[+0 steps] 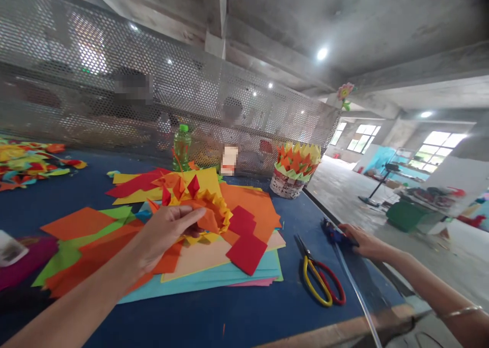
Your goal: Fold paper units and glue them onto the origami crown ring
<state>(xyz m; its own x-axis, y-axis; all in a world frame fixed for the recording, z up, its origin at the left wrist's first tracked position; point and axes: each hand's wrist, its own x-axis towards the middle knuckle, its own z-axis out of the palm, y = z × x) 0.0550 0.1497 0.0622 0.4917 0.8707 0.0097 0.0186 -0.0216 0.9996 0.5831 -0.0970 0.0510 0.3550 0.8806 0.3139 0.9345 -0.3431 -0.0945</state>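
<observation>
My left hand (166, 233) is closed on a folded paper ring (206, 208) of orange, yellow and red points, held just above a pile of coloured paper sheets (229, 266) on the blue table (214, 317). Over at the table's right edge, my right hand (361, 242) grips a dark blue tool (333, 233) lying there; I cannot name the tool. Two pairs of scissors (321, 282), yellow and red handled, lie between my hands.
A woven basket of folded paper pieces (294, 172) stands at the far right of the table. A green bottle (182, 146) stands by the perforated metal screen (153, 98). More folded pieces (30, 162) lie far left. The floor drops off right of the table.
</observation>
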